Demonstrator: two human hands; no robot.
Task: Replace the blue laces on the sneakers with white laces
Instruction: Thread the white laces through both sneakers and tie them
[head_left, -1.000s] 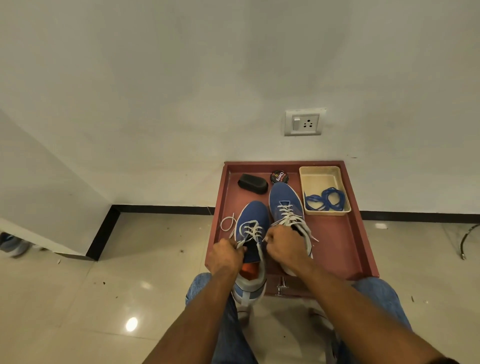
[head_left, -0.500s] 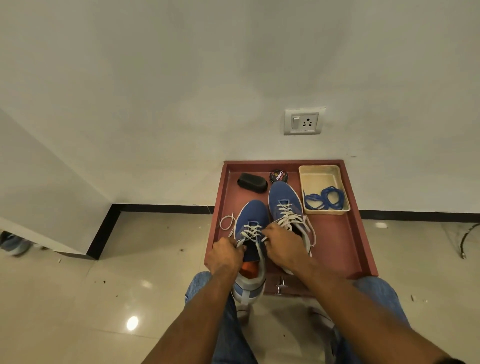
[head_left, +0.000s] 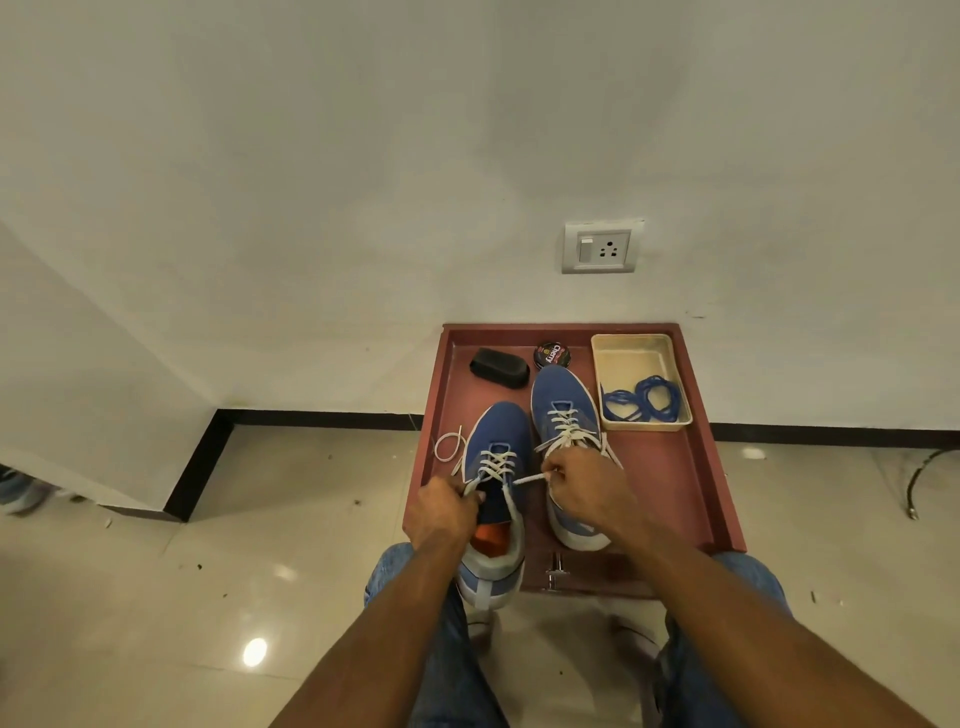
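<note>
Two blue sneakers stand on a red tray (head_left: 670, 483), both threaded with white laces. The left sneaker (head_left: 496, 431) hangs over the tray's front edge; the right sneaker (head_left: 558, 395) stands farther back. My left hand (head_left: 441, 514) grips the left sneaker's collar and the left end of its white lace (head_left: 493, 465). My right hand (head_left: 584, 488) pinches the other end of that lace and holds it taut to the right. The blue laces (head_left: 644, 400) lie coiled in a cream box (head_left: 631, 353).
A black brush (head_left: 498, 366) and a round polish tin (head_left: 552, 355) sit at the tray's back. A loose loop of white lace (head_left: 449, 447) lies over the tray's left rim. A wall with a socket (head_left: 602, 249) stands right behind. My knees flank the tray.
My right hand has pulled the lace end out to the right, away from the left sneaker's tongue, so the lace is now stretched. My left hand has stayed at the collar.
</note>
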